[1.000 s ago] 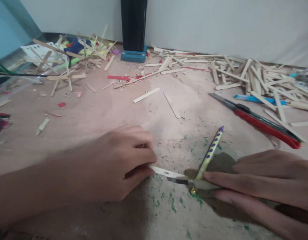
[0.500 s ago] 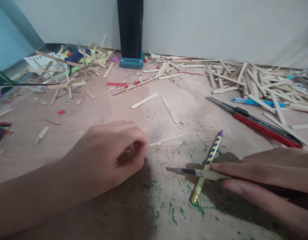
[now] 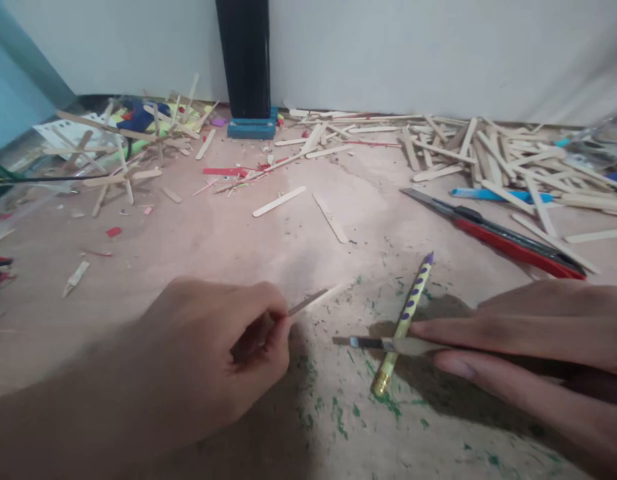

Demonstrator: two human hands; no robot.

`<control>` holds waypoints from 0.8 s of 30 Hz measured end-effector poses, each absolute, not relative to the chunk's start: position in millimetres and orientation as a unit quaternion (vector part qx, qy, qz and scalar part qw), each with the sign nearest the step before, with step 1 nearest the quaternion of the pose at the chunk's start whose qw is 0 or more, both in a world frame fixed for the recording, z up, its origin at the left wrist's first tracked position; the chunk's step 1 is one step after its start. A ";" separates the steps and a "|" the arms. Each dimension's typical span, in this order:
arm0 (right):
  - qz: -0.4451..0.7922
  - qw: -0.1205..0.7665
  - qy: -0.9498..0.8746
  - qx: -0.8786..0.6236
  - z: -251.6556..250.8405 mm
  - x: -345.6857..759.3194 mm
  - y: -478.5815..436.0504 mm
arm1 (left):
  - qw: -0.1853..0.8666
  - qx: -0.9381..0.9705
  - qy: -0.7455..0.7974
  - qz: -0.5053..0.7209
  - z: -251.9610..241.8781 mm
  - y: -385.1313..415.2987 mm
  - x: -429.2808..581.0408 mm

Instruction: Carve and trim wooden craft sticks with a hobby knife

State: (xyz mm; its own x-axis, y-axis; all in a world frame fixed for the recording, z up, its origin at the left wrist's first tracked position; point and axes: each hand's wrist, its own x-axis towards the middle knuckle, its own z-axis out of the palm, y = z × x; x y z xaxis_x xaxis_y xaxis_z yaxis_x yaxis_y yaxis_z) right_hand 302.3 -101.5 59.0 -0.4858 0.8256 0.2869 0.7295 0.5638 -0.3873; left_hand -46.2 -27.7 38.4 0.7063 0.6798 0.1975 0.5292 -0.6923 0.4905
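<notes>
My left hand (image 3: 213,347) is closed in a pinch on one end of a thin wooden craft stick (image 3: 322,299), which points right and slightly away. Between the fingers and thumb of my right hand (image 3: 533,347) is a slim craft knife (image 3: 415,345) with a pale handle, a dark collar and a narrow tip pointing left. The knife crosses above a yellow pencil (image 3: 413,299) with purple dots. That pencil lies slanted on the table (image 3: 198,240), its purple point facing away from me.
A red and black utility knife (image 3: 508,243) lies at the right. Behind it is a heap of craft sticks (image 3: 488,157) with a blue tool (image 3: 498,195). Loose sticks (image 3: 279,201) lie mid-table. A dark post (image 3: 245,60) stands at the back, and stick assemblies (image 3: 123,175) are at the left.
The craft stick in my left hand has tilted, its free end now pointing more away from me. My left hand has shifted slightly lower in view. My right hand keeps its hold on the knife.
</notes>
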 end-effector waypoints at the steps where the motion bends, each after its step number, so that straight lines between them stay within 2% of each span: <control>1: 0.140 0.220 -0.856 -0.447 58.7 300.1 -100.7 | 0.191 0.901 0.351 0.168 38.2 -28.4 -47.3; 5: 0.175 0.228 -0.853 -0.436 57.7 294.8 -97.3 | 0.096 0.927 0.350 0.096 38.5 -22.3 -50.0; 9: 0.154 0.210 -0.856 -0.447 53.9 297.5 -97.6 | 0.077 0.936 0.328 0.100 38.7 -15.5 -49.9; 11: 0.151 0.210 -0.857 -0.445 52.0 298.0 -98.5 | 0.098 0.937 0.312 0.125 39.9 -18.0 -50.2; 16: 0.163 0.214 -0.859 -0.435 51.3 291.4 -97.6 | 0.271 0.932 0.182 0.156 47.1 -28.3 -51.1; 18: 0.175 0.206 -0.859 -0.434 50.9 289.7 -96.8 | 0.249 0.926 0.205 0.197 46.4 -24.1 -51.4; 20: 0.178 0.202 -0.860 -0.433 50.0 290.1 -96.5 | 0.182 0.927 0.233 0.229 41.7 -14.3 -51.7; 24: 0.146 0.206 -0.867 -0.430 49.9 292.9 -97.3 | 0.180 0.937 0.238 0.184 29.4 3.3 -51.3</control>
